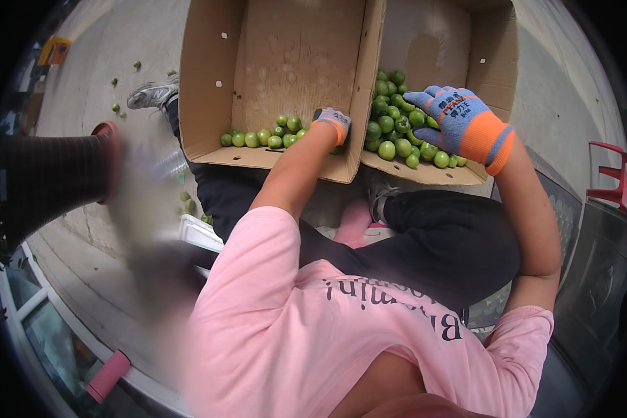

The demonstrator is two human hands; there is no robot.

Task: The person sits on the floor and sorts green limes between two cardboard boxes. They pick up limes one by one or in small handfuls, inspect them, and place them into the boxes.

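My left hand (335,121), in a grey and orange work glove, reaches into the left cardboard box (298,52) at its near right corner. Its fingertips are hidden, and I cannot tell whether it grips anything. Round green fruits (264,137) lie in a row along that box's near side. In the right cardboard box (494,57) is a bigger heap of the same green fruits (389,123). Above this heap is my right hand (452,117), in a blue and orange glove. Its thumb stands apart from its fingers, with fruits showing in the gap.
A few loose fruits (115,107) lie on the concrete floor (96,68). To the left stands a dark ribbed object with a red rim (112,162). A pink cylinder (108,376) is at lower left, a red plastic chair (614,175) at far right. My bent legs (444,235) are near the boxes.
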